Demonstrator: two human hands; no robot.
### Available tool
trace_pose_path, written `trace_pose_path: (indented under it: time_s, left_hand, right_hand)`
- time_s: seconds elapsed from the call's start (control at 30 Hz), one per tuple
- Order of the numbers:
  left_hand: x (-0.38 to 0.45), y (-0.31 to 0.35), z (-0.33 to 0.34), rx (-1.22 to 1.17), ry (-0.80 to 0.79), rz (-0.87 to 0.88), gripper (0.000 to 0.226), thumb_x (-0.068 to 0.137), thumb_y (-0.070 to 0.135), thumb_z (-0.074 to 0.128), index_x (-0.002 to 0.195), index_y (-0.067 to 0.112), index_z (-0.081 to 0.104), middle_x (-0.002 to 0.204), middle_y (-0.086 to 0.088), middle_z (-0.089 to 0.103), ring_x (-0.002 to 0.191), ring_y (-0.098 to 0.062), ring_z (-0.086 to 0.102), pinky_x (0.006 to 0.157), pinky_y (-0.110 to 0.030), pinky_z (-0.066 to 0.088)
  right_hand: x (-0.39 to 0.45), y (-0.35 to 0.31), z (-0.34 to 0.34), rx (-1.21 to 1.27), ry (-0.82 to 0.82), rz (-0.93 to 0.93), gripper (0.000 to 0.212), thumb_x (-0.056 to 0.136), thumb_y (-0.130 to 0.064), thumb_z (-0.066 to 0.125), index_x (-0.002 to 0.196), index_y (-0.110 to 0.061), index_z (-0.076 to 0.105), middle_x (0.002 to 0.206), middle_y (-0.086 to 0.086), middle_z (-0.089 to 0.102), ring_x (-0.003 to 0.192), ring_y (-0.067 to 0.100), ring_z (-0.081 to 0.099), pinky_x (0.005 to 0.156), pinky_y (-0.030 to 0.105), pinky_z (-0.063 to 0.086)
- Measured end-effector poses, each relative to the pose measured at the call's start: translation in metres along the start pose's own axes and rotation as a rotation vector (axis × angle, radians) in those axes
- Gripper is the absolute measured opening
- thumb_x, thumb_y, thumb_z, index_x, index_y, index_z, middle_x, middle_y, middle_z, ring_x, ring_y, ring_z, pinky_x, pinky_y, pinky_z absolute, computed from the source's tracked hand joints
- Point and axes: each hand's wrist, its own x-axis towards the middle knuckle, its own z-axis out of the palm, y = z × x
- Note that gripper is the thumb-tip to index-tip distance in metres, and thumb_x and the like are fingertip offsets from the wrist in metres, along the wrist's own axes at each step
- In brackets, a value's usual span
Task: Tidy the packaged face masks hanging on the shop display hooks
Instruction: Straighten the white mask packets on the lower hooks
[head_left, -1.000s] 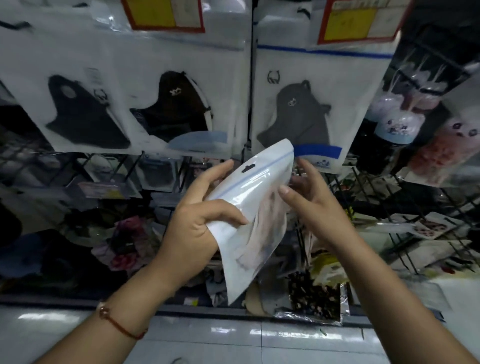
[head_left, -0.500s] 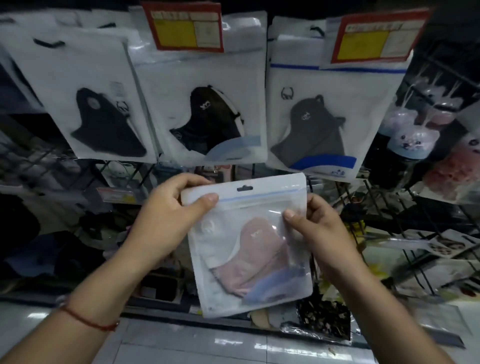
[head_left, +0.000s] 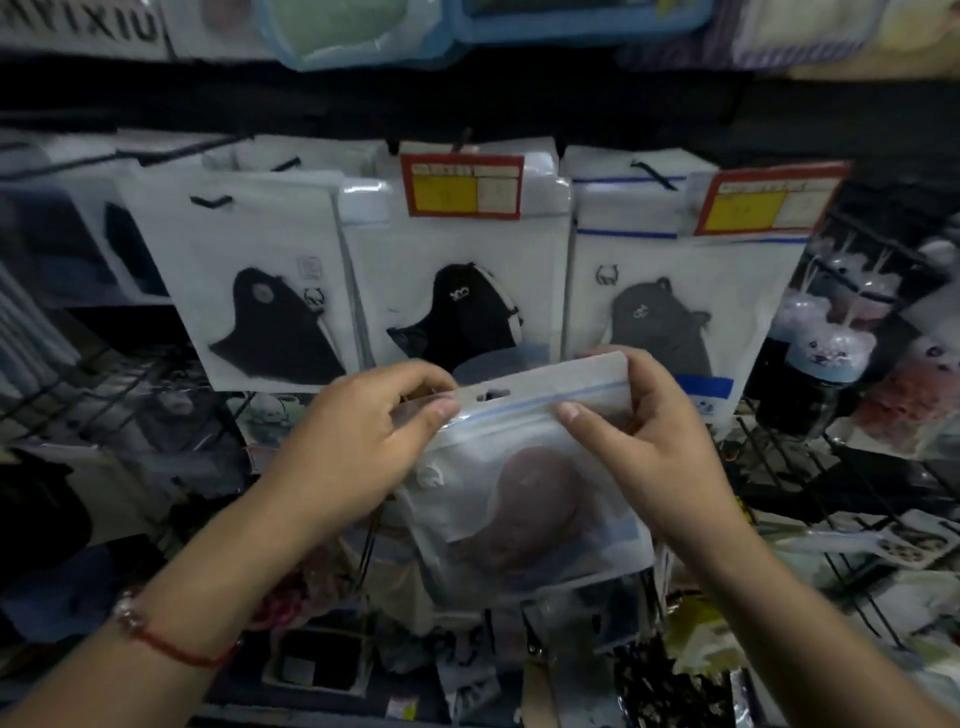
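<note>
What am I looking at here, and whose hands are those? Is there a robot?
No robot here. A person wears a camera on their head, so you see what they see, looking at a shop rack. The left hand and the right hand each pinch the top corners of a clear packet with a pinkish face mask inside. It has a small hanging hole at the top. Behind it, more mask packets hang in a row: two black masks and a grey one. Red and yellow price tags sit above them.
</note>
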Motion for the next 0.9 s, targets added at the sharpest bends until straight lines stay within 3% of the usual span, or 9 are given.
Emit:
trace_pose_path:
  time_s: [0.1, 0.17, 0.27, 0.33, 0.43, 0.5, 0.67, 0.9]
  left_hand:
    - [0.013, -0.002, -0.021, 0.026, 0.042, 0.111, 0.017, 0.095, 0.036, 0.062, 0.11, 0.037, 0.07, 0.105, 0.025, 0.069, 0.101, 0.005, 0.063, 0.086, -0.031, 0.054]
    - [0.024, -0.005, -0.035, 0.063, 0.083, 0.192, 0.022, 0.095, 0.034, 0.062, 0.116, 0.036, 0.069, 0.112, 0.023, 0.069, 0.105, 0.005, 0.063, 0.09, -0.028, 0.054]
    - [0.04, -0.009, -0.052, 0.142, 0.105, 0.285, 0.021, 0.096, 0.029, 0.062, 0.116, 0.031, 0.07, 0.11, 0.021, 0.068, 0.103, 0.004, 0.061, 0.088, -0.018, 0.051]
    - [0.048, -0.015, -0.062, 0.187, 0.093, 0.303, 0.021, 0.097, 0.029, 0.061, 0.116, 0.03, 0.07, 0.108, 0.022, 0.066, 0.102, 0.004, 0.059, 0.084, -0.011, 0.045]
    - [0.057, -0.025, -0.071, 0.204, 0.091, 0.312, 0.021, 0.097, 0.029, 0.061, 0.116, 0.03, 0.07, 0.107, 0.026, 0.062, 0.1, 0.001, 0.06, 0.083, -0.01, 0.043]
    - [0.06, -0.031, -0.074, 0.198, 0.102, 0.328, 0.021, 0.097, 0.027, 0.063, 0.116, 0.028, 0.07, 0.108, 0.023, 0.065, 0.101, -0.003, 0.062, 0.084, -0.019, 0.049]
    - [0.068, -0.034, -0.079, 0.154, 0.167, 0.415, 0.021, 0.097, 0.021, 0.064, 0.117, 0.025, 0.071, 0.114, 0.013, 0.07, 0.104, -0.008, 0.063, 0.087, -0.032, 0.054]
    - [0.089, -0.019, -0.076, 0.119, 0.255, 0.608, 0.019, 0.097, 0.02, 0.063, 0.113, 0.022, 0.073, 0.104, 0.008, 0.07, 0.095, -0.014, 0.067, 0.075, -0.04, 0.056]
  right_hand:
    - [0.013, -0.016, 0.007, -0.317, 0.084, -0.214, 0.051, 0.089, -0.02, 0.07, 0.133, -0.037, 0.051, 0.122, -0.014, 0.059, 0.114, 0.003, 0.058, 0.092, 0.024, 0.052]
    - [0.024, -0.025, 0.013, -0.616, 0.175, -0.41, 0.052, 0.09, -0.021, 0.069, 0.137, -0.032, 0.05, 0.135, -0.007, 0.047, 0.122, 0.002, 0.046, 0.097, 0.016, 0.042]
    - [0.041, -0.04, 0.023, -0.89, 0.193, -0.579, 0.027, 0.092, -0.025, 0.065, 0.12, -0.023, 0.067, 0.13, 0.0, 0.055, 0.117, 0.014, 0.049, 0.097, 0.028, 0.042]
    - [0.048, -0.052, 0.033, -1.004, 0.087, -0.523, 0.029, 0.096, -0.029, 0.059, 0.124, -0.026, 0.065, 0.128, -0.005, 0.059, 0.118, 0.013, 0.049, 0.101, 0.029, 0.04]
    - [0.058, -0.058, 0.045, -1.086, -0.069, -0.39, 0.05, 0.101, -0.035, 0.046, 0.15, -0.032, 0.035, 0.153, -0.011, 0.036, 0.14, 0.008, 0.029, 0.109, 0.02, 0.021]
    - [0.062, -0.056, 0.052, -1.129, -0.074, -0.438, 0.055, 0.102, -0.032, 0.044, 0.154, -0.027, 0.028, 0.158, -0.007, 0.029, 0.147, 0.012, 0.019, 0.116, 0.027, 0.019]
    - [0.058, -0.049, 0.063, -1.052, 0.065, -0.67, 0.058, 0.096, -0.011, 0.05, 0.152, -0.013, 0.033, 0.161, 0.008, 0.024, 0.149, 0.024, 0.02, 0.119, 0.033, 0.022]
    - [0.065, -0.058, 0.057, -1.193, 0.065, -0.684, 0.055, 0.094, -0.009, 0.05, 0.148, -0.011, 0.04, 0.16, 0.011, 0.026, 0.149, 0.028, 0.019, 0.12, 0.043, 0.021]
